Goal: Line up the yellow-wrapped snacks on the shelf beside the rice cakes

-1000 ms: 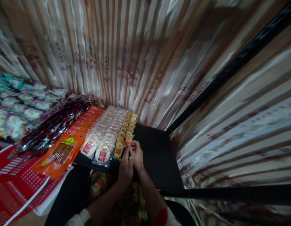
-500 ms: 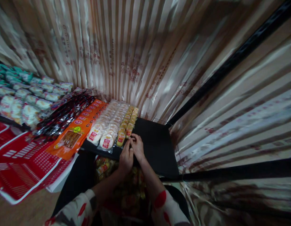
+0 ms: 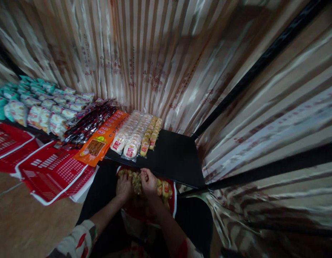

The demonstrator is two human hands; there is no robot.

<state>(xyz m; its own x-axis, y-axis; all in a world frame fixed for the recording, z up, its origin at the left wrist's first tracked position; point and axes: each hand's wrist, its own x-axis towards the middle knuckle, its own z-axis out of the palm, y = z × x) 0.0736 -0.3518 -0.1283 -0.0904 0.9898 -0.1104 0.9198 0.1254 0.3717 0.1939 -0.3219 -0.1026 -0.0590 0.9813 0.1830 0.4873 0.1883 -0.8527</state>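
Note:
A red basket with a white rim (image 3: 175, 204) sits in my lap, holding many small yellow-wrapped snack packets (image 3: 165, 190). My left hand (image 3: 124, 187) is over its left side, fingers stretched onto the packets. To its right, above the packets, my right hand (image 3: 149, 183) is closed with fingers curled together; whatever is in it, if anything, cannot be made out. Beyond both hands, two rows of yellow-wrapped packets (image 3: 150, 136) stand on a black shelf (image 3: 176, 154). Beside them lie rows of clear-wrapped round white crackers (image 3: 131, 148).
Left along the shelf are orange snack bags (image 3: 97, 143), dark shiny packets (image 3: 86, 125) and white-and-teal bags (image 3: 39, 107). Red baskets (image 3: 57, 168) stand on the floor at left. A black pole (image 3: 249, 79) slants in front of the striped curtain (image 3: 155, 53) at right.
Both hands have come down from the front of the yellow rows to the basket in my lap and moved apart. The camera view has shifted slightly.

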